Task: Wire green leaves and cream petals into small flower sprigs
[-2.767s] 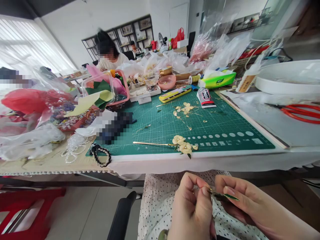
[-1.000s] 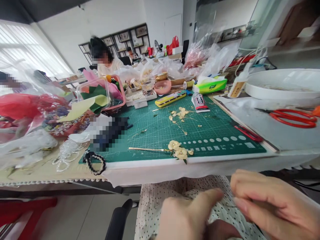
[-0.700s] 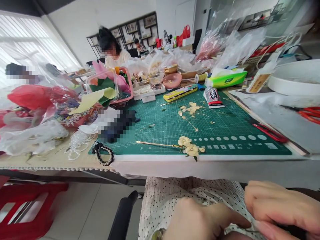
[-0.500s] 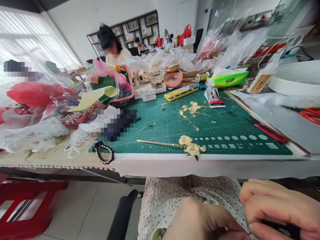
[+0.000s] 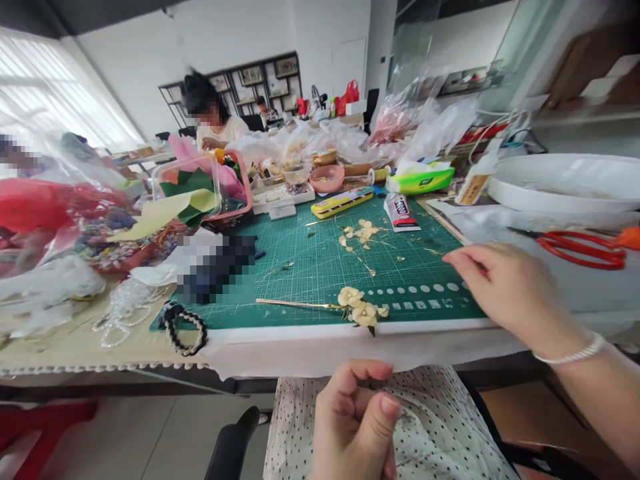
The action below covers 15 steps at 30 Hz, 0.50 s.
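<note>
My left hand [image 5: 357, 423] is raised over my lap, its fingers loosely curled and the thumb apart from the index finger. No object shows in it. Over the right side of the green cutting mat [image 5: 300, 267] is my right hand [image 5: 515, 293], with thumb and index finger pinched together. A thin sliver shows by those fingertips, too small to name. Near the mat's front edge lies a hairpin [image 5: 300, 304] with cream flowers [image 5: 363, 310] at its right end. Behind it are loose cream flower pieces [image 5: 364, 231] on thin wires.
A glue tube [image 5: 401, 212], a yellow tin [image 5: 342, 203] and a green tissue pack [image 5: 421, 180] sit along the back. Red-handled scissors [image 5: 580, 250] and a white basin [image 5: 565, 183] are at the right. A braided black-and-beige loop [image 5: 185, 331] lies at front left. Another person sits across.
My hands have parted. The right one has risen from my lap to the mat, where it covers the red cutter. My left hand has turned, its thumb and fingers now visible.
</note>
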Motion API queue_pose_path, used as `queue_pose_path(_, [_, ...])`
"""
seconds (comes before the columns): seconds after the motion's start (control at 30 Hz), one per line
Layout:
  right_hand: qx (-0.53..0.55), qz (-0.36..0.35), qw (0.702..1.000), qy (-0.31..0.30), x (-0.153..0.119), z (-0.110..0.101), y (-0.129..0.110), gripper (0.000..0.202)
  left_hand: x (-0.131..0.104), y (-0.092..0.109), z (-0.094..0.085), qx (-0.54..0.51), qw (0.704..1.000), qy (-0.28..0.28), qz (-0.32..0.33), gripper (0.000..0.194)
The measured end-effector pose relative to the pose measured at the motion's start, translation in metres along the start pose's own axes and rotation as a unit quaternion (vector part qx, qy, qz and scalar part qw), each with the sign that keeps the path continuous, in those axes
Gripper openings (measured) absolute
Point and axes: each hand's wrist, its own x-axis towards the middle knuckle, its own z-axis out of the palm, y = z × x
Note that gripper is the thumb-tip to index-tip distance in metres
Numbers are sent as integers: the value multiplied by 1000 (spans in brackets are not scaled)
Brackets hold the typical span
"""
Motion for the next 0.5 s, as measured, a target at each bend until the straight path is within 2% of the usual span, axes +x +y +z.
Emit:
queue_pose_path(0.1, [-54, -6, 999, 1, 10, 15, -5, 23, -2, 3, 2, 7, 997, 57, 49, 55])
queue_pose_path(0.23, [-15, -16, 999, 31, 12, 13, -5, 26, 4, 16, 2, 4, 989, 110, 96, 49])
queue_pose_path(0.3, [44, -25, 997, 63, -4, 5, -14, 36, 9, 25, 4, 10, 988, 97, 119, 47])
queue_pose_path(0.37, [121, -58, 989, 61, -37, -1, -31, 44, 15, 34, 7, 15, 986, 74, 146, 46])
queue_pose_path(0.43, [200, -132, 971, -13, -81, -2, -48, 43, 20, 41, 11, 15, 983, 61, 174, 44])
queue_pose_path(0.5, [278, -191, 928, -161, -125, 6, -50, 63, 23, 45, 13, 18, 981, 54, 187, 44])
